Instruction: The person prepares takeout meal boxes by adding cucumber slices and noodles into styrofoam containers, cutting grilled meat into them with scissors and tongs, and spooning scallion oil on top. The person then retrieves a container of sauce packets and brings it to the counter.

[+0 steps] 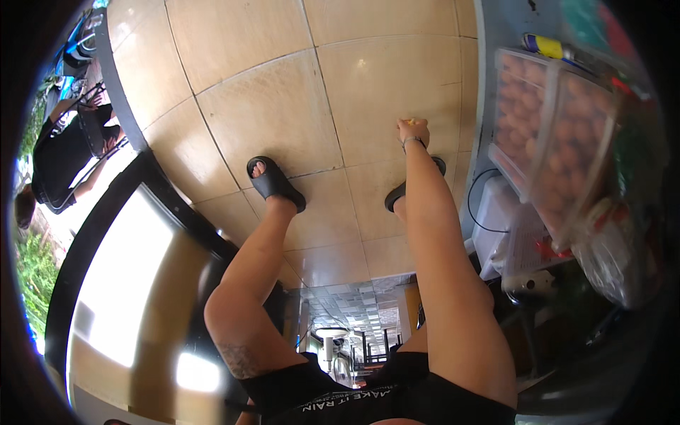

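Observation:
My right hand point(413, 131) is stretched forward over the beige tiled floor point(388, 79), near my right foot in a black slide sandal point(397, 195). Its fingers are closed around a small yellow item point(410, 122), mostly hidden by the fingers. A thin band circles the wrist. My left hand is out of view. On the left side my other foot rests on the tiles in a matching black slide sandal point(276, 183).
At right stand clear plastic containers of brown eggs point(523, 106), a can point(547, 47), a white container point(496, 212) and a plastic bag point(605, 255). A glossy black-framed panel point(175, 212) is at left. Beyond it another person point(66, 154) sits near a blue motorbike point(71, 58).

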Demonstrator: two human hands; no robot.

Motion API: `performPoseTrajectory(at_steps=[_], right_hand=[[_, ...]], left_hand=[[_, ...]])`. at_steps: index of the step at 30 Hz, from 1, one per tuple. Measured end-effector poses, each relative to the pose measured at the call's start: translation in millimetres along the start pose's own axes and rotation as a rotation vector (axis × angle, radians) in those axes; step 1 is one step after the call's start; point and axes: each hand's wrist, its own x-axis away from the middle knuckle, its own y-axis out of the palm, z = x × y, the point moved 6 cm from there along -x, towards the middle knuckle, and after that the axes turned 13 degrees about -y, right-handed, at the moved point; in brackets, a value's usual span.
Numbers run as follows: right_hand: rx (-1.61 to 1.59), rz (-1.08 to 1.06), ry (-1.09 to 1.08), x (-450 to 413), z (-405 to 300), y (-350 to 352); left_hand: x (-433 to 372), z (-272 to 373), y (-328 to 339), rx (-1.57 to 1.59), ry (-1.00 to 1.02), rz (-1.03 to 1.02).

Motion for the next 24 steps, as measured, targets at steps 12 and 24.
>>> performPoseTrajectory(at_steps=[12,24], right_hand=[[-0.034,0.007,-0.351,162,-26,-59],[-0.547,-0.178,-0.684,489,-225,-340]], left_hand=[[14,93,44,-0.025,0.287,-0.406],[286,354,49,-0.017,0.776,-0.759]])
